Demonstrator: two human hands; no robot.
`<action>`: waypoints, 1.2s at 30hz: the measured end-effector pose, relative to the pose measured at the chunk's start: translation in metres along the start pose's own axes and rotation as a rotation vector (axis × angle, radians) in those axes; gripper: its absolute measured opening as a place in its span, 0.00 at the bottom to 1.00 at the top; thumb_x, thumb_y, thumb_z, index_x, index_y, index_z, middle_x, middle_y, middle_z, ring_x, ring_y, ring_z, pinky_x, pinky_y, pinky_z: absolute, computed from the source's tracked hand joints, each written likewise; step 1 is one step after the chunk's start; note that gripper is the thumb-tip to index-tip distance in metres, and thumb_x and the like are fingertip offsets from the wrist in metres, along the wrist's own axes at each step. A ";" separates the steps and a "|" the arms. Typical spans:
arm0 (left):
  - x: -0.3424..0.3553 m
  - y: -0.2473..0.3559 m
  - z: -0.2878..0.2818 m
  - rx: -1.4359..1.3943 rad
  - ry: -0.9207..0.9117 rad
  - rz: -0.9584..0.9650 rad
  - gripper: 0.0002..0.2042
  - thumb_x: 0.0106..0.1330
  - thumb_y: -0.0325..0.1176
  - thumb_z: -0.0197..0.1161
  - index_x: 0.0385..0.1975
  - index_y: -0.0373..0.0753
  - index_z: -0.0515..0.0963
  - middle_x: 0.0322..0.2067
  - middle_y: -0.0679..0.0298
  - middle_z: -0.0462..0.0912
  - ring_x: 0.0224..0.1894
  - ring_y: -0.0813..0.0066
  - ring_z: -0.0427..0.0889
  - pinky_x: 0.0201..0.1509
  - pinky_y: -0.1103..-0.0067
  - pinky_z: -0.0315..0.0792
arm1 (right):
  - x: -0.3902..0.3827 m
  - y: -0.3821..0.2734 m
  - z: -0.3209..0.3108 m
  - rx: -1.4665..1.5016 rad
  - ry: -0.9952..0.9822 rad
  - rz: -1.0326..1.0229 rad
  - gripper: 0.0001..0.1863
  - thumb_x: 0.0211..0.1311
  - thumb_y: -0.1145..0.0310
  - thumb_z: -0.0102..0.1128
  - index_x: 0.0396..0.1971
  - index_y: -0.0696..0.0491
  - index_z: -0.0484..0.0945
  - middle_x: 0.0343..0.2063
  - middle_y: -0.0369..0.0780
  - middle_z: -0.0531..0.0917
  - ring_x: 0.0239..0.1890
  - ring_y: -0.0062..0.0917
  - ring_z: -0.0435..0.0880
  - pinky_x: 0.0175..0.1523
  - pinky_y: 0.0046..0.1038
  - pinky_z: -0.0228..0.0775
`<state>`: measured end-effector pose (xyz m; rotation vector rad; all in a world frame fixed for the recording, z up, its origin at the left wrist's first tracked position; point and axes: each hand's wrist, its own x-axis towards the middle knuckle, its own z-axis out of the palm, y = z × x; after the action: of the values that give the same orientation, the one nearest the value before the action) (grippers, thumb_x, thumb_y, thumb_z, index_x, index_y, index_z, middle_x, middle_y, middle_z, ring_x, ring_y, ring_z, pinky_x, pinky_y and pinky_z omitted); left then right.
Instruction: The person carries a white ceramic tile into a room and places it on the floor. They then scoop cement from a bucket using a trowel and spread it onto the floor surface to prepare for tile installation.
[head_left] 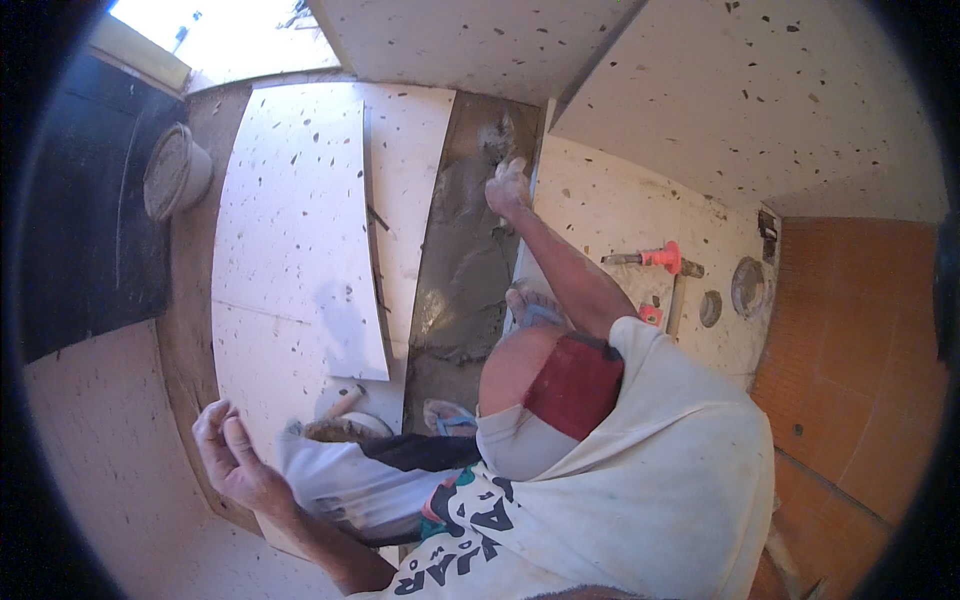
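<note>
A strip of wet grey mortar (pixel 460 240) runs between speckled white slabs on the floor. Over its far right part is my right hand (pixel 508 190), dusty, with the fingers curled in; whatever they hold is hidden. Just beyond the fingers, a loose pale grey patch (pixel 495 138) lies on the mortar. My left hand (pixel 238 462) is held up at the lower left, its fingers bent and thumb apart, with nothing in it. Below it stretch a speckled slab (pixel 290 230) and a narrower one partly raised on top.
A mortar-stained bucket (pixel 185 175) stands at the far left. Near my knee are a round container (pixel 350 428) and a wooden-handled tool (pixel 345 400). On the right slab lie a chisel with a red guard (pixel 662 258) and a round disc (pixel 748 287). My sandalled feet (pixel 450 418) flank the mortar.
</note>
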<state>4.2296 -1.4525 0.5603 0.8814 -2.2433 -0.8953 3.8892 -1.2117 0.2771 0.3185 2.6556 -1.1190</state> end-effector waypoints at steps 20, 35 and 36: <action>-0.003 0.003 0.059 0.135 -0.378 -0.061 0.05 0.65 0.26 0.60 0.37 0.31 0.76 0.33 0.61 0.77 0.37 0.73 0.76 0.43 0.77 0.71 | 0.027 0.079 0.080 0.668 -0.049 0.314 0.19 0.65 0.53 0.50 0.41 0.55 0.65 0.21 0.43 0.76 0.14 0.31 0.77 0.15 0.37 0.72; 0.003 0.009 0.074 -0.002 -0.404 -0.070 0.08 0.66 0.26 0.60 0.41 0.31 0.76 0.38 0.61 0.78 0.41 0.74 0.77 0.49 0.77 0.71 | -0.033 0.098 0.088 0.943 -0.213 0.420 0.17 0.66 0.46 0.48 0.35 0.45 0.64 0.19 0.38 0.73 0.15 0.29 0.76 0.15 0.38 0.69; 0.004 0.010 0.075 -0.004 -0.419 -0.073 0.09 0.67 0.27 0.60 0.43 0.31 0.76 0.40 0.61 0.79 0.43 0.74 0.77 0.51 0.77 0.71 | -0.036 0.091 0.084 1.032 -0.203 0.456 0.18 0.66 0.44 0.47 0.34 0.45 0.64 0.19 0.37 0.72 0.15 0.29 0.75 0.16 0.38 0.68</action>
<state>4.1718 -1.4216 0.5219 0.8384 -2.5708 -1.2100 3.9612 -1.2140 0.1697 0.8578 1.5002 -2.0770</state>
